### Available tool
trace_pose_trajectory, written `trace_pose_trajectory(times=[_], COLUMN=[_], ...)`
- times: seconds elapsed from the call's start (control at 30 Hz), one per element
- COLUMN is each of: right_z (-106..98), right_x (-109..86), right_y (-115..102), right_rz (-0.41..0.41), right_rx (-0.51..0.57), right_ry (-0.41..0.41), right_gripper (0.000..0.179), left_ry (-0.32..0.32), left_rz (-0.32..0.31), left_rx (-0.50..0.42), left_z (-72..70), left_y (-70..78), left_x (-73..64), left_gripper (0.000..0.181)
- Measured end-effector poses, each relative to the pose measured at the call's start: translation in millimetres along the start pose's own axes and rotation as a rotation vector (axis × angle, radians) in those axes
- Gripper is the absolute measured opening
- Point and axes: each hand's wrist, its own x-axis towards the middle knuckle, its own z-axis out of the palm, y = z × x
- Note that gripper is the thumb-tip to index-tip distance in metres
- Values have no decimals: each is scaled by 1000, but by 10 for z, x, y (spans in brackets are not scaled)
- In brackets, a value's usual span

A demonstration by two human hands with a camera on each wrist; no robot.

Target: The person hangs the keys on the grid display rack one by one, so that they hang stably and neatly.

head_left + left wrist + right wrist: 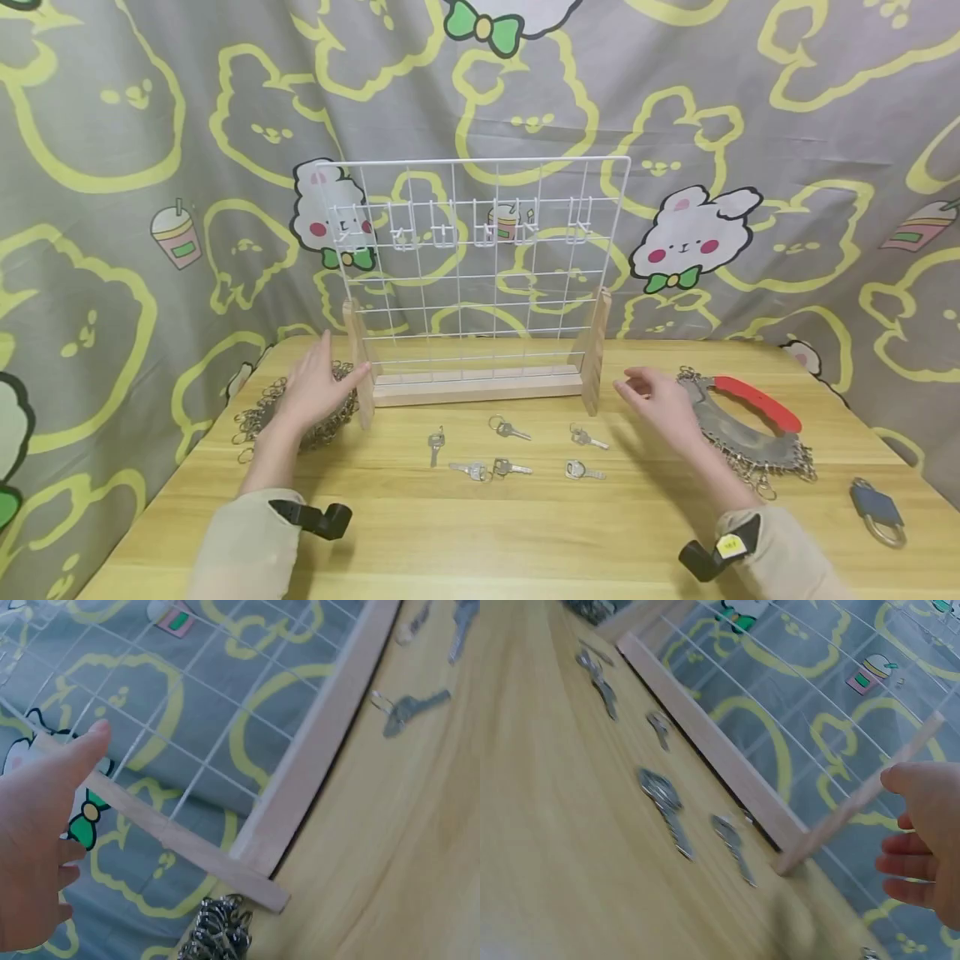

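A white wire grid [480, 160] stands upright in a wooden stand [480, 387], with a row of white hooks [444, 242] on its upper part. My left hand [311, 392] is beside the left wooden post, thumb stretched towards it, fingers fairly straight. On the other side, my right hand [663, 408] hovers to the right of the right post, fingers loosely bent and holding nothing. Several loose metal keys, among them a ringed key [510, 429] and a round-headed key [576, 469], lie on the table before the stand. In the right wrist view, keys [660, 791] lie along the stand's base.
A bunch of small metal rings and clips [330, 429] lies under and beside the left hand. To the right is a curved metal plate with a red handle [757, 404] and hanging rings. A blue padlock [876, 504] lies at the right. Patterned cloth [525, 92] hangs behind.
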Motion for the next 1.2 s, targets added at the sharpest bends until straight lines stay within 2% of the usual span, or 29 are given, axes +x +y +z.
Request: trace_pose_trajectory(times=[0.23,0.33,0.47,0.6,0.73,0.93,1.07,1.2], right_z=[244,360,479,577,644,660,660,657], right_x=[-70,-88,-104,-106,-107,-110,-111,-106], right_y=[-108,-121,-121,-122,-129,-141,-162,-176], right_rz=[183,185,106,63,55,54,49,63], right_rx=[279,312,252,220,203,149,112,124], right_ry=[-152,-164,-130,-127,-135,-155,-168,-181], right_gripper=[43,37,31,25,16,7,4,6], left_ry=[18,33,52,83,111,140,175,218], left_rz=[-42,-68,-96,-95,-95,-133,-187,-204], left_rx=[-227,-294,-377,-444,-515,-645,-676,-683], left_z=[33,54,71,92,125,139,119,78], left_y=[72,105,145,176,186,208,228,254], left_x=[61,85,110,143,176,204,208,224], left_gripper=[95,92,87,80,70,58,56,59])
